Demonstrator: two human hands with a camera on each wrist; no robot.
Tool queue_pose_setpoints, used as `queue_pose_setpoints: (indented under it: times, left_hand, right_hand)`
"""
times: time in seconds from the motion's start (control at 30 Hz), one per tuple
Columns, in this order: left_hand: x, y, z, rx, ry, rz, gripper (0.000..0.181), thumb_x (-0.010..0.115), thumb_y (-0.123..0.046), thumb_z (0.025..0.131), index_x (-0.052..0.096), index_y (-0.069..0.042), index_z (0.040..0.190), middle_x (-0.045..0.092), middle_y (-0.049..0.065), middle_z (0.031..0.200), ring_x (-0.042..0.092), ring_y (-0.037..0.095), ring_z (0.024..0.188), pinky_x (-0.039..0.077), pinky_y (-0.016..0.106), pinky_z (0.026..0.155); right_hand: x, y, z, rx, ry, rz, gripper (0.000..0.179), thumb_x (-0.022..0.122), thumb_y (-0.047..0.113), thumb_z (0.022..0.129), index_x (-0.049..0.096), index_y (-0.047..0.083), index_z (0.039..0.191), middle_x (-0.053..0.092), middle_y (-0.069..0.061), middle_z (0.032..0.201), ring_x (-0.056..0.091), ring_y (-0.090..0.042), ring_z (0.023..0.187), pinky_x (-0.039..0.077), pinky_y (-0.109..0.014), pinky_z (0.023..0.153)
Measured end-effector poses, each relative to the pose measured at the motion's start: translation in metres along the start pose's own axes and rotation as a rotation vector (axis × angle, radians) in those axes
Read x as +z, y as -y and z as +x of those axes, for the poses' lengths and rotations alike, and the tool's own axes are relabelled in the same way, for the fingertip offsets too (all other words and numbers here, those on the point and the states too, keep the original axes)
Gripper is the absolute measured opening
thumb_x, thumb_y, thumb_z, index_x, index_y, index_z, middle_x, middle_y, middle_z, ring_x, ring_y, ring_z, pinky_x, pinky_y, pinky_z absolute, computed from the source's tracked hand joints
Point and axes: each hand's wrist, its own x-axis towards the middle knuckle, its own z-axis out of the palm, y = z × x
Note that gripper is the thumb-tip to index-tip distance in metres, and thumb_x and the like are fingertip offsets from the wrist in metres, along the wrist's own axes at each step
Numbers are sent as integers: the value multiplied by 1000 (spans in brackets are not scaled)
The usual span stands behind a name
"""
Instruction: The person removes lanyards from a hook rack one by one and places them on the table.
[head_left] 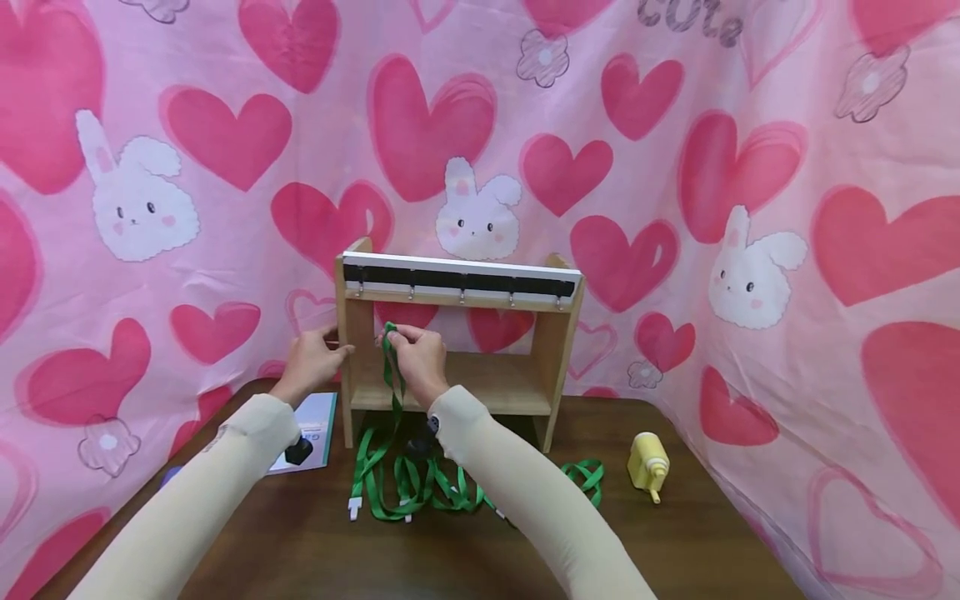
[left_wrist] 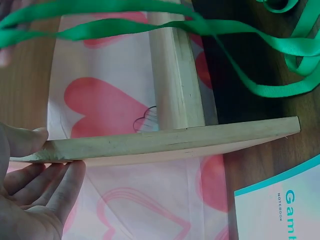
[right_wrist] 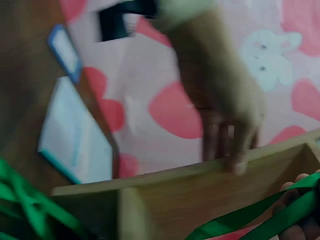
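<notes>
A small wooden shelf (head_left: 480, 379) stands on the table, with a row of metal hooks (head_left: 462, 296) along its white-and-black top rail (head_left: 420, 277). My left hand (head_left: 313, 360) grips the edge of the shelf's left side panel (left_wrist: 150, 144), thumb on the inner face and fingers on the outer. Pinched in my right hand (head_left: 422, 360) is a green lanyard (head_left: 397, 396), held up below the left end of the rail. Its lower part hangs down to the tabletop. More green lanyards (head_left: 382, 512) with white clips lie tangled before the shelf, partly hidden by my right forearm.
A white notebook (head_left: 318, 429) with a teal edge lies left of the shelf. Beyond it is a blue-rimmed item (right_wrist: 65, 52). On the right stands a yellow bottle (head_left: 648, 462) with a nozzle. Pink heart-patterned cloth (head_left: 225, 317) surrounds the dark wooden table (head_left: 300, 542).
</notes>
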Motion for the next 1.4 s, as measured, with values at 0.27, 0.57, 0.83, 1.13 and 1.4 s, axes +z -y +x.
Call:
queue_pose_setpoints:
  times: [0.27,0.57,0.83,1.13,1.4]
  left_hand:
    - [1,-1,1,-2,29,-37,55,66,-18,97,50,5,145,65,32,129,68,46,112,60,53,89]
    - [0,1,-2,5,2,-29,55,67,-15,97,51,5,144,66,33,126,70,47,108,60,54,88]
    - [0,-2,-3,-3,2,-30,54,67,-15,97,51,6,144,65,33,127,69,47,110,60,54,90]
    - [1,-1,-5,-12,18,-31,56,66,-16,97,49,6,145,65,32,129,69,47,111,60,53,89]
    - [-1,1,-2,-2,19,-30,57,65,-18,97,48,5,147,65,31,128,70,45,110,61,53,90]
  right_hand:
    - [-15,-27,-43,13,129,-38,12,72,17,94,83,14,95,81,0,88,73,-3,84,60,-22,77]
    - [0,-42,-102,212,323,196,15,70,8,93,80,1,101,80,-14,95,75,-13,78,64,-30,78]
    - [19,-73,-113,302,292,326,16,69,5,93,78,-3,103,79,-20,98,78,-32,91,65,-39,84]
    - [44,-130,-108,303,120,195,12,70,6,92,80,3,96,80,-14,94,78,-16,82,63,-26,74]
    - [44,-154,-105,218,-11,-136,11,73,14,90,83,19,89,79,7,82,70,-4,84,58,-22,75]
